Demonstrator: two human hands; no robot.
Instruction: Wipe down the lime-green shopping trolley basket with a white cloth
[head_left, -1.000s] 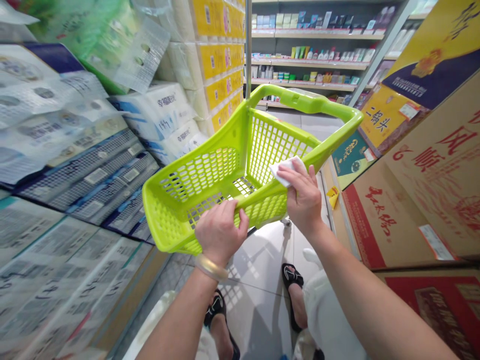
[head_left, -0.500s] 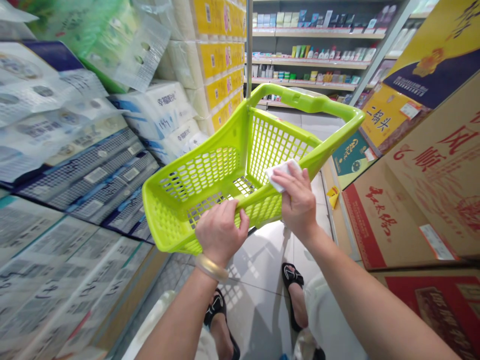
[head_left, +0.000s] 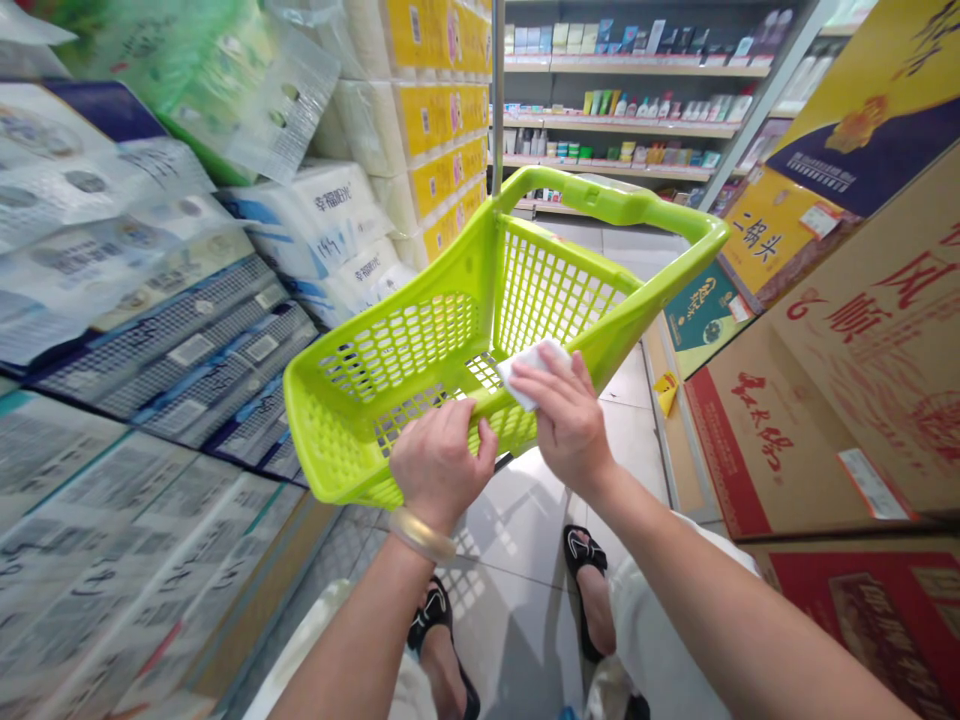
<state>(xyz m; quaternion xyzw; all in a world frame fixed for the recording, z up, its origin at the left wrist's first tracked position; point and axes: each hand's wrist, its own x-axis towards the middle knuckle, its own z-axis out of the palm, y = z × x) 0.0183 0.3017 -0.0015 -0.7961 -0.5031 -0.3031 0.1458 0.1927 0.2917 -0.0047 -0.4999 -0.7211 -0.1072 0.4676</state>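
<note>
In front of me stands a lime-green plastic shopping basket (head_left: 420, 330) with slotted walls and a tall looped handle (head_left: 615, 203) at its far right. My left hand (head_left: 444, 455) is wrapped over the near rim, thumb on the outer side, a gold bangle on the wrist. Farther right along that rim, my right hand (head_left: 566, 420) presses a folded white wipe (head_left: 531, 370) against the green plastic, fingers laid over it. The wipe partly hides the rim beneath. Nothing lies inside the basket where its floor shows.
Packs of tissue paper (head_left: 315, 220) are stacked on the left. Cardboard boxes (head_left: 787, 440) line the right side. Shelves of bottles and tubes (head_left: 637, 125) stand at the back. A metal pole (head_left: 498, 100) rises behind the basket. My sandalled feet are on the tiled floor (head_left: 517, 560).
My right hand has slid the wipe along the near rim, leftward and slightly toward me, closer to my left hand. The left hand and the basket have stayed in place.
</note>
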